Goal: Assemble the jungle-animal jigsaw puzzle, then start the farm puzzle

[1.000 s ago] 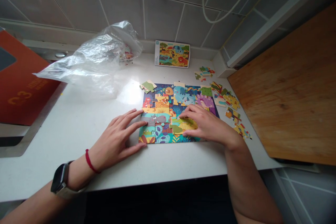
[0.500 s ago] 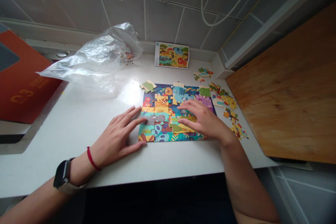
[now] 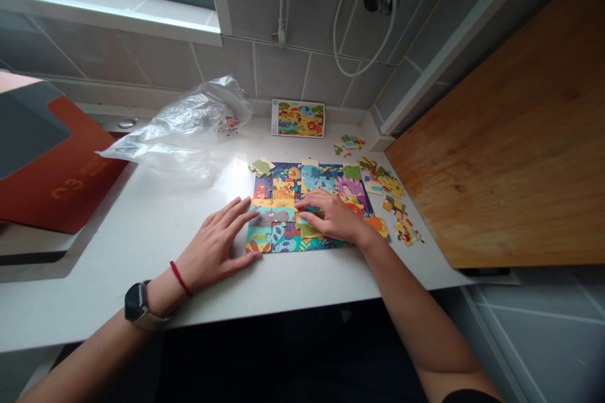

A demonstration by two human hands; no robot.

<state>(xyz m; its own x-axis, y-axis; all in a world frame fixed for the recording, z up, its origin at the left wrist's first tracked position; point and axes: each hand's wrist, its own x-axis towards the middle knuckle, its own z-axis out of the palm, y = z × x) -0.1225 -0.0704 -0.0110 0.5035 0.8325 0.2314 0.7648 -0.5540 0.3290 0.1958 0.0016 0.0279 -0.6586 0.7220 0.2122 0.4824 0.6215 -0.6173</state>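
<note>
The puzzle [image 3: 285,214] lay beneath the nearer right hand [image 3: 328,217], long axis running leftward to the spread left hand [image 3: 220,239]; whether the right's curled fingers gripped anything was unclear

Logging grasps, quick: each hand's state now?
Left hand: open, at the left edge of the colourful rectangular jigsaw.
Right hand: partly curled over it; grip can't be told.

Orange box [image 3: 78,164] left, white cable [image 3: 352,75] against grey tiles [image 3: 278,72], wooden panel [image 3: 510,138] right
</note>
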